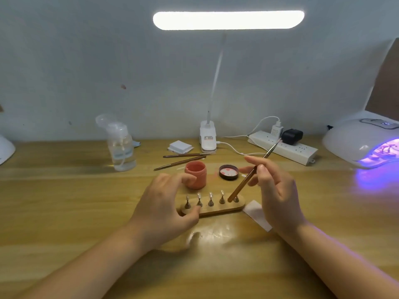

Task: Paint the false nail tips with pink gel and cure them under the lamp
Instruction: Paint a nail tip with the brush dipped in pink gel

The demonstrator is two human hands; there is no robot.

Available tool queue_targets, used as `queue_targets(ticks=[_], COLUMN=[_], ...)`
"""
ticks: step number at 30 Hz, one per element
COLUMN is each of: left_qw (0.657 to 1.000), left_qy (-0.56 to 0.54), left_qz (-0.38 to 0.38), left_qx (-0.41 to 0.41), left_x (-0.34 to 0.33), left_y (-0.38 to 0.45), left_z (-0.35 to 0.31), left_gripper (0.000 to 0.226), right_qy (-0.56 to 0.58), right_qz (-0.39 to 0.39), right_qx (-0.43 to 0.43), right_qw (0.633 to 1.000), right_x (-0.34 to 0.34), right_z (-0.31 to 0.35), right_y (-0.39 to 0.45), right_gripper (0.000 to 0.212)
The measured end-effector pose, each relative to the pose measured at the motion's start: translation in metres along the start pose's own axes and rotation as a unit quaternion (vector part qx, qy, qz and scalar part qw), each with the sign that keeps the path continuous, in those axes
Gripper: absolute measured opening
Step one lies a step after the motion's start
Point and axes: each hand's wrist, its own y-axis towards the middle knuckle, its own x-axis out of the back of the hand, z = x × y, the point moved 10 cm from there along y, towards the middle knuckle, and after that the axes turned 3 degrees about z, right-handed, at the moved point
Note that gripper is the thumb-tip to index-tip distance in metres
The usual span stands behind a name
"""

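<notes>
Resting at the near edge of the stand [218,209], the left hand [164,203] curls loosely, thumb touching the base, holding nothing. The right hand [274,190] pinches a brush [248,176], its handle end over the rightmost peg. Clear tips [210,194] sit on the pegs. Behind stands the open pink jar [195,174], its lid [228,172] beside. Far right, the lamp [362,143] glows violet.

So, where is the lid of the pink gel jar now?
In the head view the lid lies upturned on the table, right of the jar, behind the nail stand.
</notes>
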Motion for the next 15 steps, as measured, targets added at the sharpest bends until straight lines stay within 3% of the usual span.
queue_targets(ticks=[3, 10, 15], left_qw=[0.995, 0.973, 0.964], left_qy=[0.009, -0.101, -0.132], left_qz=[-0.086, -0.085, -0.115], left_qx=[-0.053, -0.191, -0.200], left_x=[0.017, 0.016, 0.024], left_y=[-0.006, -0.022, -0.024], left_z=[-0.020, -0.059, -0.060], left_gripper=[0.050, 0.027, 0.015], right_qy=[0.060, 0.097, 0.099], right_qz=[0.048, 0.206, 0.240], right_qx=[0.002, 0.057, 0.066], right_qw=[0.997, 0.972, 0.963], right_x=[-0.020, -0.066, -0.072], right_z=[0.015, 0.049, 0.052], right_y=[-0.007, -0.037, -0.040], right_gripper=[0.035, 0.048, 0.048])
